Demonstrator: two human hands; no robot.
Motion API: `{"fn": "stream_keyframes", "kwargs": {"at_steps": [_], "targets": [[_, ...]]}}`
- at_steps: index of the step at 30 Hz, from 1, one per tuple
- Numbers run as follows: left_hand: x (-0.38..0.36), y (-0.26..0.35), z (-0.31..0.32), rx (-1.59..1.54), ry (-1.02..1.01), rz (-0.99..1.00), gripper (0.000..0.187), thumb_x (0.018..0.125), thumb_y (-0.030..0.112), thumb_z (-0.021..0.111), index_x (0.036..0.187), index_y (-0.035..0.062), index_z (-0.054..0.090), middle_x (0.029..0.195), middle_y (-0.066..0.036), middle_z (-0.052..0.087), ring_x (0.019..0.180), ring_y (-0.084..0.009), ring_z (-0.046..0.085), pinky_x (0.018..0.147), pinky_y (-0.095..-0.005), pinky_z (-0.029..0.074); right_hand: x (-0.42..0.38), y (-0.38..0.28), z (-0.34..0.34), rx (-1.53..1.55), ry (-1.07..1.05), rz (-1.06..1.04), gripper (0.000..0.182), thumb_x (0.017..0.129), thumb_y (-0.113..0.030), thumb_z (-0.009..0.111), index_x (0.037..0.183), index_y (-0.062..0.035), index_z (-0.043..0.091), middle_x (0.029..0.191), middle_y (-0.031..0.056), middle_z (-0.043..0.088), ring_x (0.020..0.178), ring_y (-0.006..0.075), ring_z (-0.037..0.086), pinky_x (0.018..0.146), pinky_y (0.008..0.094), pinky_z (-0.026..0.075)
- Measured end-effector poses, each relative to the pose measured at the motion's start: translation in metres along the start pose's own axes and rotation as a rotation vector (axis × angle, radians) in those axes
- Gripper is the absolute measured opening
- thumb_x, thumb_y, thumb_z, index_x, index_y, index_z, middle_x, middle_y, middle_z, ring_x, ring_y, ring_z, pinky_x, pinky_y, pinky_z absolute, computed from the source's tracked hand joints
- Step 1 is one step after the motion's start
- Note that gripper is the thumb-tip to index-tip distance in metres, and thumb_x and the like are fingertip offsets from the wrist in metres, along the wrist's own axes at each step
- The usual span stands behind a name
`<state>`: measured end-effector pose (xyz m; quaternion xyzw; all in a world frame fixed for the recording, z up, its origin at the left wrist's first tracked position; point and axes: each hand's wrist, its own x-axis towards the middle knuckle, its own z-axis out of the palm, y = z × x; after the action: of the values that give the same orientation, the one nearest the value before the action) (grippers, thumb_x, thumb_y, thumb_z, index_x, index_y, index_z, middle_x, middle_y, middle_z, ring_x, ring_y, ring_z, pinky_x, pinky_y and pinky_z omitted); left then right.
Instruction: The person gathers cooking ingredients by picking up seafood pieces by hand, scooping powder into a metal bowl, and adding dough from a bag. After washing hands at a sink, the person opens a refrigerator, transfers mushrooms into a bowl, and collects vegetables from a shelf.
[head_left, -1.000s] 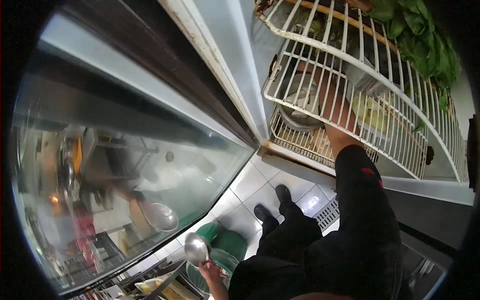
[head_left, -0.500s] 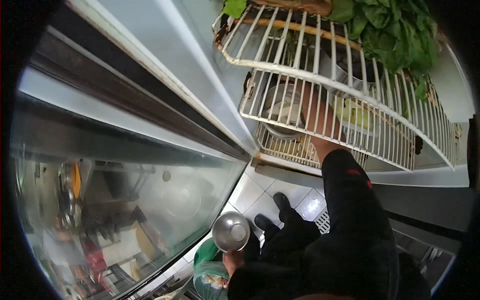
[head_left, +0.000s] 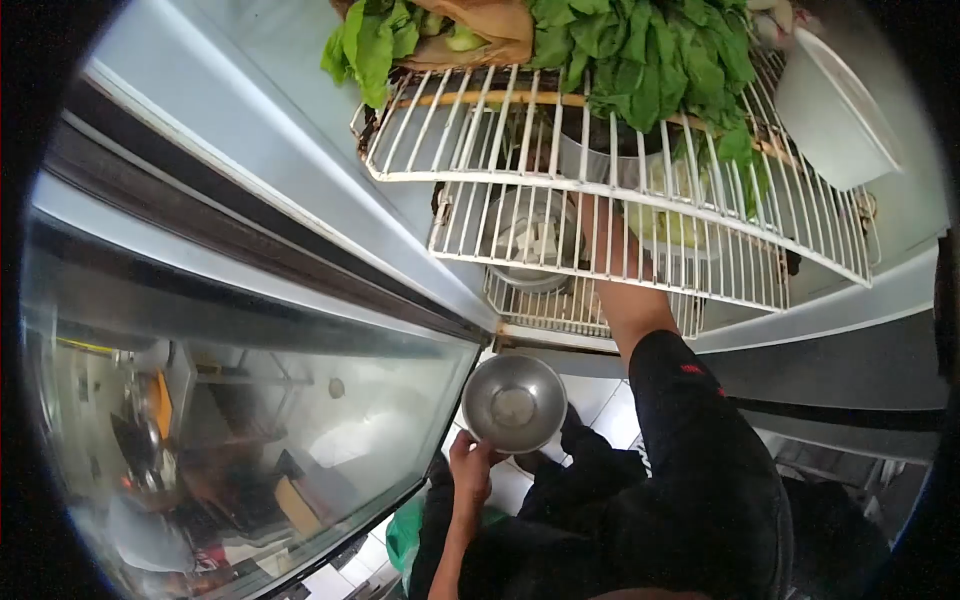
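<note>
1. Refrigerator [head_left: 300, 110]: one unit, standing open. Its upper part and right side are cut off by the edge of the view.
2. Glass door [head_left: 250, 420]: one panel, swung out on the left. Reflections of a kitchen fill it; nothing behind the glass can be made out.
3. Wire shelves: three count as visible, stacked. The top shelf [head_left: 480, 130] overlaps the middle shelf [head_left: 520, 235], and the lowest shelf [head_left: 560, 310] shows only as a narrow strip. The wires screen everything below them.
4. Leafy greens [head_left: 640, 50]: one large heap on the top shelf, with a smaller bunch at the left beside a brown bag [head_left: 480, 20]. Both are cut off at the top.
5. White container [head_left: 835, 100]: one, on the top shelf at the right, tilted, partly out of view.
6. Steel bowl [head_left: 514, 402]: one, empty, held in front of the refrigerator below the shelves, above the tiled floor [head_left: 610, 400], opening facing the camera.
7. Lidded pot [head_left: 530, 235]: one round vessel under the middle shelf, barred by wires; its contents are not visible. A pale green vegetable [head_left: 665, 220] lies right of it, type unclear.
8. Left hand [head_left: 468, 465]: closed around the near rim of the steel bowl, thumb uppermost.
9. Right hand: the forearm [head_left: 625, 290] passes under the middle shelf; the hand itself is concealed by wires, so its opening and any contact with the lidded pot cannot be determined.
</note>
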<state>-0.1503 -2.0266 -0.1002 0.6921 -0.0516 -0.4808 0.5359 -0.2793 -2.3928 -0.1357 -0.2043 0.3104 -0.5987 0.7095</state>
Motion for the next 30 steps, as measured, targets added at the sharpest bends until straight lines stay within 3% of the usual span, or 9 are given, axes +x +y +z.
{"fn": "stream_keyframes", "kwargs": {"at_steps": [17, 19, 20, 22, 23, 26, 30], "targets": [[0.015, 0.033, 0.024, 0.054, -0.141, 0.049, 0.007, 0.077, -0.002, 0.051, 0.078, -0.0019, 0.045, 0.082, -0.015, 0.056, 0.068, -0.0247, 0.062, 0.062, -0.0355, 0.056, -0.001, -0.042, 0.018, 0.238, -0.150, -0.001, 0.035, 0.091, -0.015, 0.039, 0.121, 0.0015, 0.034, 0.111, 0.0238, 0.047, 0.105, 0.0433, 0.047, 0.095, 0.0572, 0.038], [0.020, 0.031, 0.033, 0.098, -0.177, 0.040, 0.008, 0.076, 0.000, 0.053, 0.080, -0.0034, 0.046, 0.081, -0.014, 0.056, 0.068, -0.0229, 0.061, 0.060, -0.0337, 0.056, -0.008, -0.052, 0.014, 0.237, -0.142, 0.052, 0.035, 0.091, -0.015, 0.039, 0.122, 0.0016, 0.034, 0.112, 0.0240, 0.047, 0.106, 0.0436, 0.047, 0.096, 0.0576, 0.038], [0.020, 0.031, 0.040, 0.120, -0.200, 0.042, 0.009, 0.076, 0.000, 0.054, 0.080, -0.0035, 0.047, 0.081, -0.013, 0.056, 0.067, -0.0223, 0.061, 0.060, -0.0333, 0.056, 0.015, -0.047, -0.015, 0.159, -0.116, 0.247, 0.035, 0.091, -0.013, 0.040, 0.120, 0.0043, 0.036, 0.109, 0.0231, 0.049, 0.104, 0.0415, 0.049, 0.094, 0.0541, 0.041], [0.020, 0.033, 0.054, 0.165, -0.244, 0.051, 0.010, 0.075, 0.000, 0.055, 0.080, -0.0039, 0.048, 0.081, -0.012, 0.056, 0.066, -0.0211, 0.060, 0.059, -0.0326, 0.056, -0.025, -0.058, -0.013, 0.103, 0.046, 0.306, 0.033, 0.089, -0.010, 0.042, 0.117, 0.0075, 0.038, 0.111, 0.0230, 0.049, 0.104, 0.0396, 0.050, 0.094, 0.0508, 0.043], [0.020, 0.034, 0.062, 0.213, -0.276, 0.065, 0.012, 0.075, 0.001, 0.056, 0.083, -0.0032, 0.050, 0.081, -0.012, 0.056, 0.068, -0.0206, 0.060, 0.062, -0.0327, 0.055, -0.054, -0.068, -0.019, 0.223, -0.049, 0.406, 0.023, 0.087, -0.007, 0.047, 0.106, 0.0054, 0.043, 0.111, 0.0239, 0.046, 0.103, 0.0346, 0.051, 0.089, 0.0456, 0.049], [0.027, 0.029, 0.082, 0.465, -0.366, 0.135, 0.013, 0.072, 0.001, 0.056, 0.084, -0.0021, 0.053, 0.081, -0.012, 0.055, 0.069, -0.0196, 0.059, 0.063, -0.0324, 0.054, -0.125, -0.085, -0.025, -0.179, -0.138, 0.401, 0.022, 0.082, -0.001, 0.049, 0.103, 0.0051, 0.053, 0.103, 0.0177, 0.055, 0.095, 0.0290, 0.056, 0.086, 0.0416, 0.049], [0.024, 0.026, 0.124, 0.253, -0.472, 0.042, 0.011, 0.071, 0.001, 0.056, 0.080, -0.0024, 0.051, 0.078, -0.011, 0.055, 0.064, -0.0182, 0.057, 0.059, -0.0308, 0.056, -0.180, -0.083, -0.041, -0.683, -0.129, 0.298, 0.022, 0.078, -0.002, 0.053, 0.100, 0.0025, 0.058, 0.091, 0.0112, 0.059, 0.082, 0.0190, 0.057, 0.075, 0.0316, 0.047]]}}
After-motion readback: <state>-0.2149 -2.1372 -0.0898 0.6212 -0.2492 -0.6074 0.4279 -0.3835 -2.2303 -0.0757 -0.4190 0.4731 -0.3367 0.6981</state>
